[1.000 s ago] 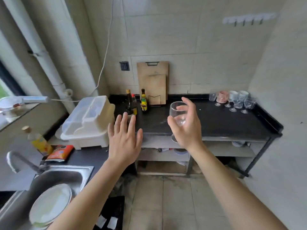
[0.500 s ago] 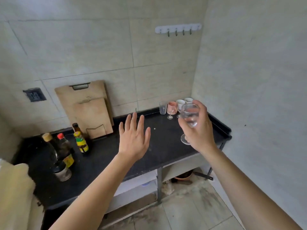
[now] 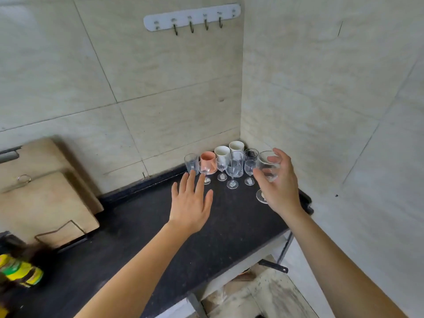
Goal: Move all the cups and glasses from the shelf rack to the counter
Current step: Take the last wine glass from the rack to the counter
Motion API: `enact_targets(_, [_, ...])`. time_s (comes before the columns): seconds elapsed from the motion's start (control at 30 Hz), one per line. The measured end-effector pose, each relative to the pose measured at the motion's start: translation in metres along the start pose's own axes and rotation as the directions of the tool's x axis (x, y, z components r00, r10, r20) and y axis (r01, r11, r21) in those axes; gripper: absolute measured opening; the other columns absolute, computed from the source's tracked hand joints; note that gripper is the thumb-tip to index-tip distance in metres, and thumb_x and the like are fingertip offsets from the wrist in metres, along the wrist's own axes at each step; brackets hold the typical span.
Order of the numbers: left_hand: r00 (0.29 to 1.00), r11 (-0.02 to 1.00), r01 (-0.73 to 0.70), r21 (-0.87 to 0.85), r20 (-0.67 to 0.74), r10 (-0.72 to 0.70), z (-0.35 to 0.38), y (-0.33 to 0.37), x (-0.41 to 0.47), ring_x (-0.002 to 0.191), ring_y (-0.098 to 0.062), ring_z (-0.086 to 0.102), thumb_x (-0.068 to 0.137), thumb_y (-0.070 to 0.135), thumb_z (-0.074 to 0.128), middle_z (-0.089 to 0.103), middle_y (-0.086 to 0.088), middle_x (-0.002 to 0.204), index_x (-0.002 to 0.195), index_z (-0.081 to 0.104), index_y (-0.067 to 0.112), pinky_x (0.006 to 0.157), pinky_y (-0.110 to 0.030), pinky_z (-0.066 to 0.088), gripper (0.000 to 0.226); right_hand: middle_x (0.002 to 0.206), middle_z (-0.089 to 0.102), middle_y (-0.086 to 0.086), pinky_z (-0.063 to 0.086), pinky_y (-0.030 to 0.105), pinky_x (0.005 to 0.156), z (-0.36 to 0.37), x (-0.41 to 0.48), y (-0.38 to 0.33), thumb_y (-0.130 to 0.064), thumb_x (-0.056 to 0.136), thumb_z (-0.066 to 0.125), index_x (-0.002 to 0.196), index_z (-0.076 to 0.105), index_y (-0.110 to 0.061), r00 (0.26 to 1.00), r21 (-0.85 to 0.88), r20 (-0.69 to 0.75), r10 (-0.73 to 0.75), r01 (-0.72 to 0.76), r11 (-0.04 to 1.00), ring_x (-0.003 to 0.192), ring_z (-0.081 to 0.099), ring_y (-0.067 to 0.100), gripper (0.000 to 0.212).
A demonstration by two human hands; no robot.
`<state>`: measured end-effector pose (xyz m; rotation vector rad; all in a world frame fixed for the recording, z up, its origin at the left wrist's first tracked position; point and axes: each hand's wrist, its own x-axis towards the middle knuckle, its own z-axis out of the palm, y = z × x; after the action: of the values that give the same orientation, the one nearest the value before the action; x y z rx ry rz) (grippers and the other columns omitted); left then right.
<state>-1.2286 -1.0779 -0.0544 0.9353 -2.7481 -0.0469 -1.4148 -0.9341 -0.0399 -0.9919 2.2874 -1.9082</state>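
Observation:
My right hand (image 3: 281,187) grips a clear stemmed glass (image 3: 268,166) by its bowl, its foot hanging just above the black counter (image 3: 142,244) near the right end. Just left of it, in the back corner, stands a cluster of several clear stemmed glasses (image 3: 232,173), a straight tumbler (image 3: 191,162), a pink cup (image 3: 208,159) and two white cups (image 3: 222,152). My left hand (image 3: 190,203) hovers flat with fingers spread over the counter, its fingertips close to the pink cup's stemmed neighbour. The shelf rack is out of view.
Wooden cutting boards (image 3: 43,198) lean against the tiled wall at the left. Blurred bottles (image 3: 18,271) stand at the lower left. A white hook rail (image 3: 192,18) hangs on the wall above. A side wall closes the counter's right end; floor shows below.
The view has swung right and closer to the corner. My right hand has carried the glass up to the cluster of cups, and my left hand has moved along with it.

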Motion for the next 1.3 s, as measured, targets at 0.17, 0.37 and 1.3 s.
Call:
enact_targets(0.17, [0.995,0.998,0.060,0.013,0.079,-0.061,0.045,0.021,0.091,0.149,-0.031,0.018,0.103,0.047,0.023,0.021,-0.012,0.163,0.154,0.026,0.015,0.117,-0.053,0.020,0.061,0.127,0.046,-0.006,0.034,-0.007,0.076,0.001,0.089,0.062,-0.058,0.073,0.069,0.137,0.046,-0.035,0.999,-0.118,0.022,0.048,-0.045,0.992,0.096,0.058,-0.018,0.071])
enact_targets(0.37, [0.966,0.996,0.088,0.019,0.243,-0.090,0.119,0.036,0.130,0.150,-0.030,0.015,0.102,0.049,0.018,0.016,-0.010,0.165,0.156,0.022,0.016,0.117,-0.051,0.021,0.063,0.126,0.052,0.004,0.034,-0.003,0.075,0.011,0.151,0.136,-0.043,0.078,0.079,0.137,0.050,-0.032,0.987,-0.266,0.025,0.162,-0.149,0.952,0.100,0.046,-0.026,0.067])
enact_targets(1.3, [0.625,0.998,0.024,0.057,0.778,-0.060,0.297,0.007,0.162,0.150,-0.039,-0.009,0.104,0.050,0.013,-0.012,-0.009,0.166,0.157,-0.004,0.025,0.118,-0.058,0.018,0.061,0.151,0.047,0.003,0.050,0.050,0.106,0.093,0.185,0.290,-0.032,0.088,0.077,0.151,0.038,-0.022,0.828,-0.390,0.095,0.553,-0.480,0.786,0.134,0.051,0.022,0.075])
